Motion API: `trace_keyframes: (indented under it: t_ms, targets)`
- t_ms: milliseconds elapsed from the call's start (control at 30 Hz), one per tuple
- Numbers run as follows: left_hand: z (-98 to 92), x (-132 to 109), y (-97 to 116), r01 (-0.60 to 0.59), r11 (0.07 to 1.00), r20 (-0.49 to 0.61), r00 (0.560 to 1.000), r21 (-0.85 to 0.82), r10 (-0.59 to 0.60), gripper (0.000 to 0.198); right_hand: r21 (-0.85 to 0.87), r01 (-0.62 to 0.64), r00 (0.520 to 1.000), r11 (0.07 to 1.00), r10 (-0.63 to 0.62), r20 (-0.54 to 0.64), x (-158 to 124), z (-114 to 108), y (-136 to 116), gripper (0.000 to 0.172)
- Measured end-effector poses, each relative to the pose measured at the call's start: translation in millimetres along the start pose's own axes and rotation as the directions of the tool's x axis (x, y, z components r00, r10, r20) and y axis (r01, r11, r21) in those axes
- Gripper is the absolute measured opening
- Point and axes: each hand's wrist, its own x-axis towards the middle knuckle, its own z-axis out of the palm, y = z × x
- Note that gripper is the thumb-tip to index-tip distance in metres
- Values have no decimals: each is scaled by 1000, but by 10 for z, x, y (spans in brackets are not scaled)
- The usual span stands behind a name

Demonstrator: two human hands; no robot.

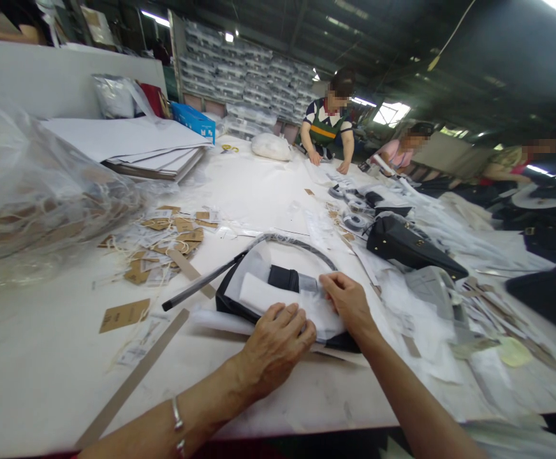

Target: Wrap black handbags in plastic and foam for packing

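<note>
A black handbag (227,290) lies on the white table in front of me, its wrapped handle (301,243) arching toward the far side. White packing sheet (266,295) covers much of the bag, and a small black rolled piece (282,278) sits on it. My left hand (278,344) presses down on the near edge of the sheet with its fingers curled and close together. At the bag's right end, my right hand (349,303) pinches the thin, translucent part of the sheet between thumb and forefinger. A dark strap end (182,298) sticks out to the left.
Brown paper tags (182,233) with strings lie left of the bag, beside a large clear plastic bag (53,178). Stacked white boards (129,140) stand behind. Another black handbag (409,245) and loose wrapping (416,312) cover the right. Co-workers (330,124) stand across the table.
</note>
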Motion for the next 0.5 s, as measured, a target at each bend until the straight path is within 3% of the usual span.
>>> trace_keyframes:
  t_ms: [100,233,367,500]
  targets:
    - [-15,4,-4,5,1000,6,1000,-22,-5,20,100,-62,988,993,75,-134,-38,-205,0,41]
    - [-18,-9,-8,0,1000,-2,1000,-23,0,26,147,-86,933,985,131,-336,-209,-669,138,41]
    - [-27,-10,1,10,1000,-11,1000,-9,-10,27,57,-200,840,978,201,-503,-315,-1219,588,46]
    - [-15,-6,6,24,1000,-13,1000,-4,-24,27,136,-290,731,947,311,-608,-374,-1629,1165,41]
